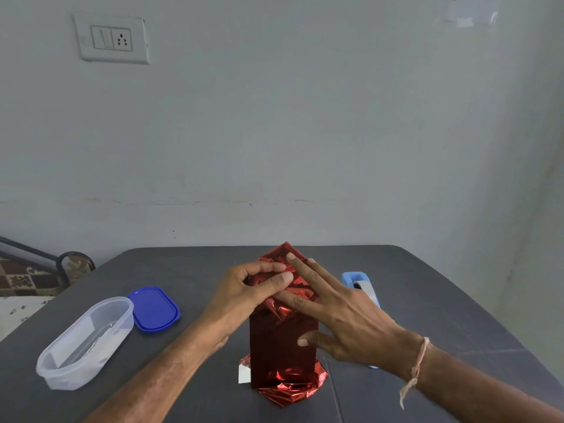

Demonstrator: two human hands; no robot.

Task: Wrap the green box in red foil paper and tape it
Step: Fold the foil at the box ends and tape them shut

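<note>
Just left of the tape dispenser, the upright foil-wrapped box seemed light, its red foil slippery and crease-prone; the left hand pinched the top fold, the right hand kept its grip spread flat on it.

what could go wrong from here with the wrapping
Both the left hand and right hand pin the top folds of the red foil; reaching for the tape dispenser behind the right hand may let them spring open. The wrapped box stands tall on loose, crumpled foil, so pressing may tip it.
</note>
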